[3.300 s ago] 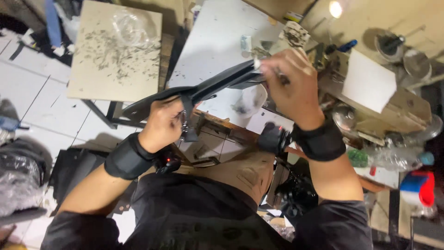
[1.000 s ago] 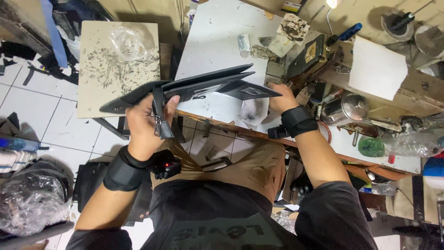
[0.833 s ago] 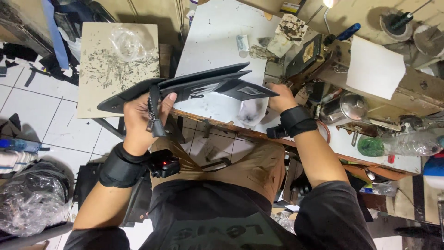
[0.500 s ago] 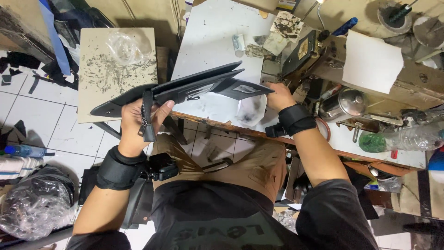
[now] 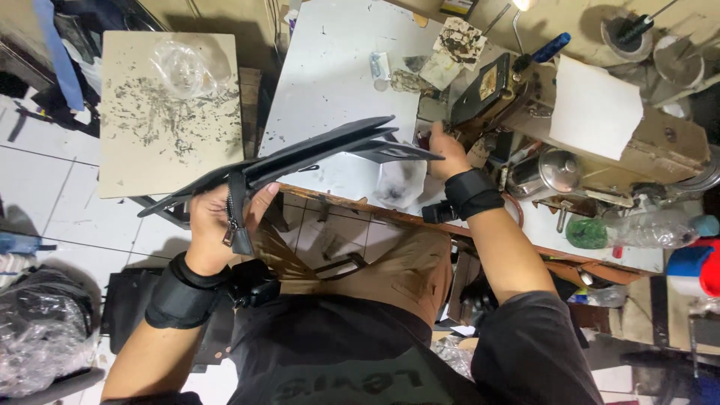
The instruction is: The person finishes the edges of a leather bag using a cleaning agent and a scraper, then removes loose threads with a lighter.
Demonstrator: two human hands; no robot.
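Observation:
My left hand [image 5: 217, 225] grips the near end of a long flat black bag panel [image 5: 300, 154] with a zipper strap [image 5: 238, 217] hanging over my fingers. The panel stretches up and right across the white table [image 5: 330, 67]. My right hand [image 5: 442, 150] holds the panel's far end beside the sewing machine [image 5: 600, 135]. Both wrists wear black bands.
A stained beige side table [image 5: 172, 112] with a crumpled clear plastic bag stands at left. A clear cup [image 5: 397, 184] sits under the panel. Bottles, a metal pot and a green lid crowd the right bench. Black bags lie on the tiled floor at left.
The panel and both hands have shifted slightly left and down in view. My left hand has slid its grip along the zipper strap. My right hand stays at the machine end.

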